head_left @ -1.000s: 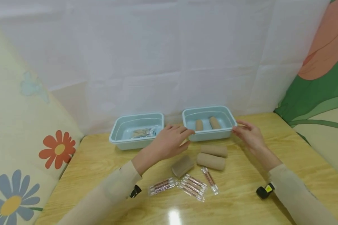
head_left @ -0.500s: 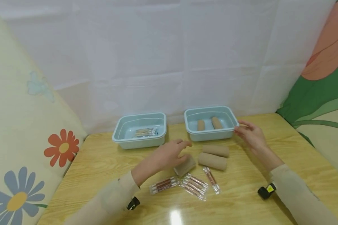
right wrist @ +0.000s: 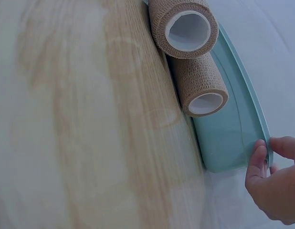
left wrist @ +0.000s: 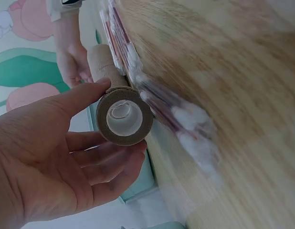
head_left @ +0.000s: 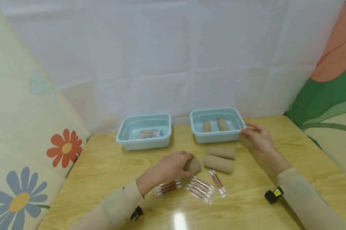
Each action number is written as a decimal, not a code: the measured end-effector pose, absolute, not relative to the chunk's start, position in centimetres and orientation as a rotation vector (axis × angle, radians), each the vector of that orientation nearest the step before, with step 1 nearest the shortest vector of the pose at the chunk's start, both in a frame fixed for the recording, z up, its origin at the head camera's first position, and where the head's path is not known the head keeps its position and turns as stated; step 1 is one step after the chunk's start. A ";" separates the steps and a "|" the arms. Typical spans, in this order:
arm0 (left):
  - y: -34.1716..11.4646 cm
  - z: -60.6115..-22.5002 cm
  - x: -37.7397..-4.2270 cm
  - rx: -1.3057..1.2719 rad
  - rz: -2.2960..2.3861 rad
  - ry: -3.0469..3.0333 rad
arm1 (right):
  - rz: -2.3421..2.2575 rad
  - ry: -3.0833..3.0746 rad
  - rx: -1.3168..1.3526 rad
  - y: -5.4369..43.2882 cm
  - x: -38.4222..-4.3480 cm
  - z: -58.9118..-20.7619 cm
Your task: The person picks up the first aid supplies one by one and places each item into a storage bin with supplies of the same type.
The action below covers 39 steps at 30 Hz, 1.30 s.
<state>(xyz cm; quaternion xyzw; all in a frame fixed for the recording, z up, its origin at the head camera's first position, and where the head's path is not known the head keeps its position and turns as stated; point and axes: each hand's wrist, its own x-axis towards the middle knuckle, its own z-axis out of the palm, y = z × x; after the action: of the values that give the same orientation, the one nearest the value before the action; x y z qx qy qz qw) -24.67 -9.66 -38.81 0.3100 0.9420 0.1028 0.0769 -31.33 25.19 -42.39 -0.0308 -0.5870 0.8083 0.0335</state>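
My left hand (head_left: 171, 166) grips a brown cohesive bandage roll (head_left: 193, 165), thumb on one side and fingers on the other. In the left wrist view the end of this bandage roll (left wrist: 147, 119) faces the camera, showing its white hollow core. Thumb and fingers of my right hand (head_left: 258, 140) pinch the right corner rim of a light blue tub (head_left: 216, 138). Inside that tub lie two smaller brown rolls (head_left: 223, 124). Two more bandage rolls (head_left: 218, 163) lie side by side in front of it, their ends visible in the right wrist view.
Clear packets of brown-stemmed cotton swabs (head_left: 200, 189) lie near the left hand, with one separate packet (head_left: 217, 183) to their right. A second blue tub (head_left: 144, 145) at the left holds packaged swabs (head_left: 151, 133). A white sheet (head_left: 138, 64) hangs behind the wooden table (head_left: 233, 207).
My left hand has come down from beside the left tub toward me and taken hold of the loose bandage roll. The right hand keeps its pinch on the right tub's rim.
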 end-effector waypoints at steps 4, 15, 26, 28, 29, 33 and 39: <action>-9.9 -38.8 -24.6 0.931 0.290 2.831 | 2.493 -1.801 -0.082 25.2 -31.4 -42.3; -10.1 -39.3 -24.6 1.002 0.334 2.831 | 2.503 -1.772 -0.058 25.1 -31.5 -42.5; -10.4 -39.7 -24.8 0.989 0.498 2.768 | 2.523 -1.752 -0.058 25.1 -31.1 -42.3; -10.5 -39.8 -24.8 0.988 0.513 2.761 | 2.527 -1.744 -0.053 25.1 -31.1 -42.3; -10.5 -39.8 -24.8 0.987 0.519 2.758 | 2.529 -1.741 -0.053 25.1 -31.1 -42.3; -10.4 -39.8 -24.8 0.979 0.527 2.754 | 2.531 -1.734 -0.054 25.1 -31.1 -42.4; -10.3 -39.8 -24.9 1.013 0.501 2.769 | 2.527 -1.749 -0.061 25.1 -31.1 -42.2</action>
<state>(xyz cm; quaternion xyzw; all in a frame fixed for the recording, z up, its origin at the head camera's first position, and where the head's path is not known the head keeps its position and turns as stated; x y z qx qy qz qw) -24.88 -10.34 -39.77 0.3377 0.9232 0.1670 0.0755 -31.13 25.11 -42.23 -0.0197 -0.5688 0.8215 0.0339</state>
